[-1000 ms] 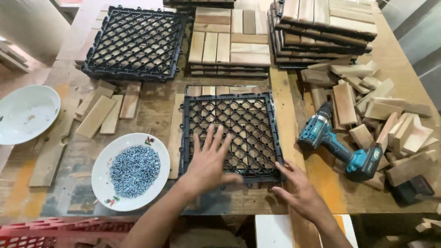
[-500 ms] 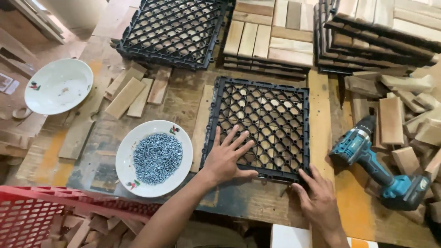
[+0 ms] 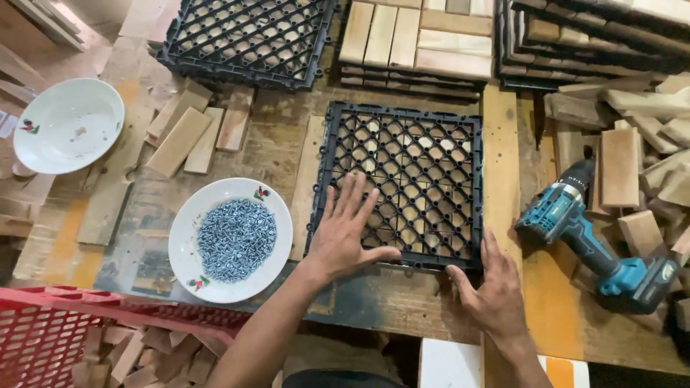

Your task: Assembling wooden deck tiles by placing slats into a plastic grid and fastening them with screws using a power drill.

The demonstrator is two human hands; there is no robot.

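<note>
black plastic grid tile point(image 3: 405, 183) lies flat on the wooden workbench point(image 3: 402, 302), in the middle of the view, with pale wood showing through its diamond openings. left hand point(image 3: 345, 231) rests palm down on the tile's near left part, fingers spread wide and flat, gripping nothing. right hand point(image 3: 490, 291) sits at the tile's near right corner, open, thumb touching the tile's near edge and fingers lying along its right side on the bench.

just left of the tile stands a white plate of screws point(image 3: 231, 239); farther left, an empty white bowl point(image 3: 67, 126). between them lie loose wooden slats point(image 3: 188, 131). at the far side of the bench are a stack of black grid tiles point(image 3: 248, 36) and, beside it, stacks of finished wooden tiles point(image 3: 417, 39). a teal cordless drill point(image 3: 593, 241) lies on its side right of the tile, near a heap of wood offcuts point(image 3: 640, 144). a red plastic crate point(image 3: 86, 334) holding wood blocks sits at the near left.
</note>
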